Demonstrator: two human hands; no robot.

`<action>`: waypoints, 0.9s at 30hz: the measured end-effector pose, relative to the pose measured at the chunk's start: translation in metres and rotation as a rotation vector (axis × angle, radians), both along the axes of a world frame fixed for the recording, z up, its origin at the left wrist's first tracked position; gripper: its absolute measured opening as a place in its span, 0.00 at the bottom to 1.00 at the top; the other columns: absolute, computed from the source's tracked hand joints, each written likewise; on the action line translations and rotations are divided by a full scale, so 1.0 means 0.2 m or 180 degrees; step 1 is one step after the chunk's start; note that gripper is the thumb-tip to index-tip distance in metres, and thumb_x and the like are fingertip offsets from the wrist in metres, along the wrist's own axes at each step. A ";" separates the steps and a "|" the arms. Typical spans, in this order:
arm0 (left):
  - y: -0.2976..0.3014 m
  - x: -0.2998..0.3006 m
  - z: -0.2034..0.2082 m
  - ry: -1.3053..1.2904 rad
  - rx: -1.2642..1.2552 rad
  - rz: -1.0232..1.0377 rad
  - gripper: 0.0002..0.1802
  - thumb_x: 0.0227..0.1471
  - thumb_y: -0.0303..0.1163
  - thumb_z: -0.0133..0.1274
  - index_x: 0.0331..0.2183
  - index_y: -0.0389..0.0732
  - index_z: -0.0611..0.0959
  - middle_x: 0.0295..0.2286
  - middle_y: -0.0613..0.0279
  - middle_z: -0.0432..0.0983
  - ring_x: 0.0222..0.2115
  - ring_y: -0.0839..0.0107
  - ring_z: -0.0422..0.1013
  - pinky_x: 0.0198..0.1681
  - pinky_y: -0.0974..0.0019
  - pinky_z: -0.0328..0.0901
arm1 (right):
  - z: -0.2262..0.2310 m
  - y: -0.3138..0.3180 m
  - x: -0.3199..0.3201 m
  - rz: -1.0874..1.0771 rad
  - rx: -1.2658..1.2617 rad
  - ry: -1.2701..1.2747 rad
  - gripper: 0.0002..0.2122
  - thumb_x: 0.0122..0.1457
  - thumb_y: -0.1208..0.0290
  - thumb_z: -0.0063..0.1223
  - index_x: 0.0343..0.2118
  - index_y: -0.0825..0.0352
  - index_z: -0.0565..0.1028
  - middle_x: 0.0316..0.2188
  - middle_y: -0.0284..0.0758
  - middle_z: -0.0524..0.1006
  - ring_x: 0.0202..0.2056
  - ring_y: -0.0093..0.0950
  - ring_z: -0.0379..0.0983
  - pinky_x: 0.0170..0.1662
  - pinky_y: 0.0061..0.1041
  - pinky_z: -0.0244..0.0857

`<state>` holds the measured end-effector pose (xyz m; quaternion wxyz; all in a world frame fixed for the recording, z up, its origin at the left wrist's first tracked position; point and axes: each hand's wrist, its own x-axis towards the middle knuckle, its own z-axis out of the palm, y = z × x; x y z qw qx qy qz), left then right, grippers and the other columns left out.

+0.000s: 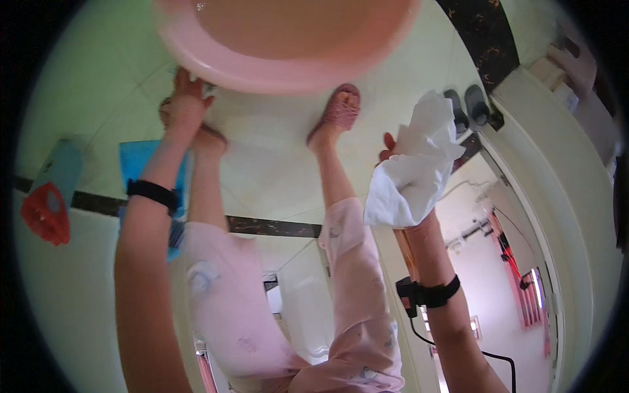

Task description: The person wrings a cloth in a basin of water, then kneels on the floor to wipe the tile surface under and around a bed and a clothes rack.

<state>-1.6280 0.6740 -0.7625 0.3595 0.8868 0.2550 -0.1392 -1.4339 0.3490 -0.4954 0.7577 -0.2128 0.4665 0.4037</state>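
A crumpled white tissue (413,177) is in my right hand (388,149), raised at the right. It covers most of the palm, and only some fingertips show past its left edge. My left hand (188,98) is stretched forward by the near left edge of a large pink basin (275,77). Its fingers are apart and I make out nothing held in them, though their tips are partly hard to see. Cloudy, brownish water (295,26) appears to fill the basin, which runs out of view at the top.
My feet in pink slippers (344,108) stand on pale floor tiles. Grey slippers (477,105) lie at the right by a doorway. On the left are a blue container (134,157) and a red bag-like thing (47,211). A black cable (501,357) trails from my right wrist strap.
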 end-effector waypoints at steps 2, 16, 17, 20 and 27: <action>-0.01 0.01 -0.18 0.0656 0.0533 -0.0731 0.30 0.42 0.37 0.56 0.49 0.42 0.70 0.54 0.60 0.56 0.48 0.54 0.63 0.48 0.58 0.63 | -0.04 -0.03 -0.01 -0.0050 0.0296 0.0051 0.27 0.57 0.59 0.43 0.56 0.67 0.56 0.44 0.44 0.67 0.41 0.35 0.69 0.45 0.35 0.67; 0.13 -0.04 0.66 0.0578 -0.1559 0.1972 0.14 0.37 0.23 0.52 0.33 0.37 0.75 0.30 0.55 0.74 0.32 0.74 0.68 0.36 0.71 0.64 | -0.11 -0.02 -0.01 0.0471 0.0057 0.0103 0.26 0.59 0.62 0.44 0.57 0.69 0.54 0.42 0.41 0.70 0.40 0.34 0.69 0.44 0.31 0.67; 0.08 0.00 0.80 0.0461 -0.2243 0.2173 0.14 0.37 0.20 0.49 0.32 0.38 0.74 0.30 0.56 0.73 0.33 0.74 0.67 0.36 0.71 0.64 | -0.11 0.07 0.02 0.0444 0.0128 0.0086 0.26 0.59 0.62 0.44 0.57 0.69 0.54 0.42 0.41 0.70 0.40 0.34 0.69 0.44 0.31 0.67; 0.07 0.15 1.11 0.0568 -0.2890 0.2047 0.17 0.31 0.14 0.38 0.30 0.38 0.69 0.31 0.59 0.71 0.33 0.75 0.66 0.40 0.73 0.62 | -0.05 0.48 0.16 0.1532 -0.0930 -0.0625 0.18 0.59 0.75 0.43 0.53 0.65 0.62 0.43 0.35 0.71 0.45 0.26 0.67 0.48 0.25 0.63; -0.05 0.31 1.23 0.0964 -0.3266 0.1673 0.20 0.33 0.17 0.40 0.34 0.36 0.74 0.30 0.66 0.69 0.32 0.79 0.65 0.39 0.76 0.60 | -0.48 0.70 0.26 0.3531 -0.2357 -0.2469 0.20 0.47 0.83 0.39 0.47 0.70 0.65 0.39 0.43 0.71 0.43 0.32 0.67 0.47 0.26 0.61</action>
